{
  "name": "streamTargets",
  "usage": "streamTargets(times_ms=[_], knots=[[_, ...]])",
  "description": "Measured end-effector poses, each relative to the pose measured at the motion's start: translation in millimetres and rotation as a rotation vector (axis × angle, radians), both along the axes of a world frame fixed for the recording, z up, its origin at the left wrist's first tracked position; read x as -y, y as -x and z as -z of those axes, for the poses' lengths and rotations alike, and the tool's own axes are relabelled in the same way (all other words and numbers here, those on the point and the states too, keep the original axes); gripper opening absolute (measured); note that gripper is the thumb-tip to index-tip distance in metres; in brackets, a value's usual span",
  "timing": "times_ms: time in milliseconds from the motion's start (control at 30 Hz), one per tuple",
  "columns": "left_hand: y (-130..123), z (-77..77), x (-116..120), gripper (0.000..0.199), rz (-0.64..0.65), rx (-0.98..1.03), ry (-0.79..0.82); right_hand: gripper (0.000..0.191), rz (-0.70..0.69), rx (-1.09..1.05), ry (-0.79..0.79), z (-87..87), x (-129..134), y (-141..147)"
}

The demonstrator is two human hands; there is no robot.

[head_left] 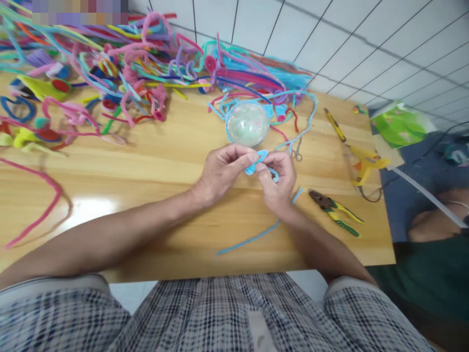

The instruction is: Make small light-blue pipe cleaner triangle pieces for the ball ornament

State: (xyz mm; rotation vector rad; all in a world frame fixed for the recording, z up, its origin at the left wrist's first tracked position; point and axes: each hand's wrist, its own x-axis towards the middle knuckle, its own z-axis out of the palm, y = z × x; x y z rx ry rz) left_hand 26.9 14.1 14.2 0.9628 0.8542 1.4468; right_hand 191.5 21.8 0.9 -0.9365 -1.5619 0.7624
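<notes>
Between my two hands is a light blue pipe cleaner (261, 157), bent into a coil with a loop standing up and a curled end on the right. The fingers of my left hand (227, 168) pinch its coiled left part. My right hand (277, 173) is closed on the right part, thumb and fingers pressed together. Just beyond my hands sits a clear round ball (247, 123) with blue pipe cleaner around its edge. A straight blue pipe cleaner (252, 239) lies on the table, passing below my right wrist.
Pliers (335, 211), a yellow glue gun (366, 164) and a yellow cutter (334, 124) lie at the right. Small scissors (297, 152) are beyond my right hand. Heaped coloured pipe cleaners (110, 63) cover the back left. A person's arm (437, 217) shows past the table's right edge.
</notes>
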Motion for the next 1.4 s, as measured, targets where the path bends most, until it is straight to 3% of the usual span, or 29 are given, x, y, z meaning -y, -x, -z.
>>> streamTargets(times_ms=[233,333,500,700,867,967,1100,1400], knots=[[-1.8,7.5,10.6,0.038,-0.055,-0.064,0.130,0.005,-0.016,0.174,-0.042,8.9,4.2,-7.2],[-1.4,9.3,11.5,0.041,-0.072,-0.084,0.163,0.010,-0.023,0.179,-0.054,10.6,2.4,-8.3],[-1.2,13.8,8.2,0.049,-0.099,-0.072,0.118,0.011,-0.047,0.179,-0.018,10.8,-6.6,-5.1],[-3.9,2.1,7.5,0.057,-0.118,-0.063,0.028,0.023,-0.079,0.125,0.041,-21.1,-10.9,1.8],[-5.1,-17.5,4.7,0.056,-0.034,-0.032,0.001,0.034,-0.095,0.122,0.150,-57.1,-10.0,-8.5],[-6.3,-24.4,8.9,0.053,0.026,-0.058,0.007,0.034,-0.080,0.135,0.139,-65.2,-2.7,-16.7],[-7.8,-22.2,20.9,0.054,0.025,-0.043,0.058,0.039,-0.056,0.108,0.150,-58.4,9.8,-17.7],[-7.8,-4.3,30.9,0.058,-0.041,0.150,0.282,0.030,-0.098,-0.076,0.375,-25.2,10.0,-13.4]])
